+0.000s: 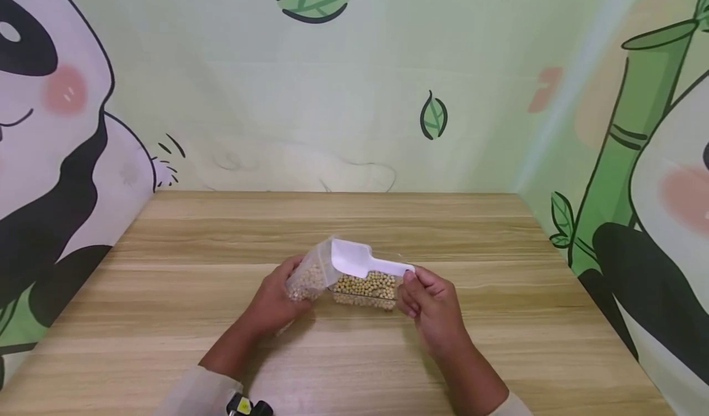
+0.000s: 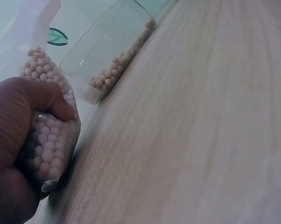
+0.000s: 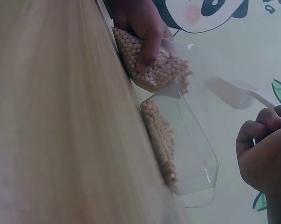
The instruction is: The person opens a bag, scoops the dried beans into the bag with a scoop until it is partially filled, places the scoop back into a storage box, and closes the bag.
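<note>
My left hand [image 1: 277,299] grips a clear plastic bag [image 1: 310,276] of round, pale yellow beans, tilted with its mouth toward the right. In the left wrist view, the thumb presses into the full bag [image 2: 51,144]. Just right of it, a clear box [image 3: 196,158] stands on the table, a layer of the same beans [image 1: 365,288] along its bottom. My right hand [image 1: 437,308] pinches the handle end of a white scoop [image 1: 351,258]. The scoop's blade is at the bag's mouth, above the box. Whether beans lie in the scoop I cannot tell.
The wood-grain table [image 1: 194,237] extends around the bag and box. Behind it rises a pale green wall [image 1: 238,96] printed with pandas and leaves. A black device [image 1: 249,405] sits at my left wrist.
</note>
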Motion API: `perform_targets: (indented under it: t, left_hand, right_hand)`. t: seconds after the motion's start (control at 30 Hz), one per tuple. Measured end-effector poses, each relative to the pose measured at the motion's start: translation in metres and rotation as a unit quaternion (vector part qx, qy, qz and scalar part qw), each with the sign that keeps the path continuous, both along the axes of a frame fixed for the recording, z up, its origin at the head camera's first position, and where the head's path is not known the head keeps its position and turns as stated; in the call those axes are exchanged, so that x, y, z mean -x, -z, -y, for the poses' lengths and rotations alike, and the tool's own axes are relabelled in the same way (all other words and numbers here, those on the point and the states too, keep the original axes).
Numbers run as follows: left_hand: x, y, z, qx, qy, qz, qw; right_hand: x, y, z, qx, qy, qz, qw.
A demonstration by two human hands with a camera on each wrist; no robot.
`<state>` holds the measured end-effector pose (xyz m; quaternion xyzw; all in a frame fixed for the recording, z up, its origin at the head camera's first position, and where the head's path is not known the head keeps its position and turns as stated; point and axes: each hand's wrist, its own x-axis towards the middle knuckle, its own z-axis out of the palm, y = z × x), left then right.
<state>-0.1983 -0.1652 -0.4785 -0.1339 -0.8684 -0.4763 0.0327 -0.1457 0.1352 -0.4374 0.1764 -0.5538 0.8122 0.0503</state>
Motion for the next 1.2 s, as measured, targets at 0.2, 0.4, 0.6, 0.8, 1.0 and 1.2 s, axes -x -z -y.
perform_targets:
  t: [0.2, 0.4, 0.6, 0.8, 1.0, 1.2]
  left_hand:
    - [0.0, 0.0, 0.0, -0.023, -0.007, 0.016, 0.9996]
    - [0.002, 0.001, 0.002, -0.104, -0.014, 0.045, 0.9935]
    - [0.0, -0.003, -0.001, -0.18, -0.042, 0.101, 0.9777]
    - [-0.005, -0.008, -0.005, -0.233, -0.066, 0.135, 0.9607]
    - [-0.007, -0.011, -0.006, -0.266, -0.07, 0.143, 0.9508]
    - [-0.008, -0.012, -0.007, -0.268, -0.069, 0.13, 0.9521]
  right_hand:
    - [0.002, -0.006, -0.008, 0.042, 0.032, 0.03, 0.9981]
    - [0.005, -0.011, -0.015, 0.063, 0.054, 0.065, 0.9944]
    - [0.005, -0.012, -0.016, 0.068, 0.067, 0.078, 0.9924]
    - [0.006, -0.012, -0.016, 0.058, 0.085, 0.097, 0.9899]
    - [0.006, -0.011, -0.016, 0.056, 0.087, 0.102, 0.9894]
    - [0.008, -0.011, -0.013, 0.043, 0.107, 0.11, 0.9872]
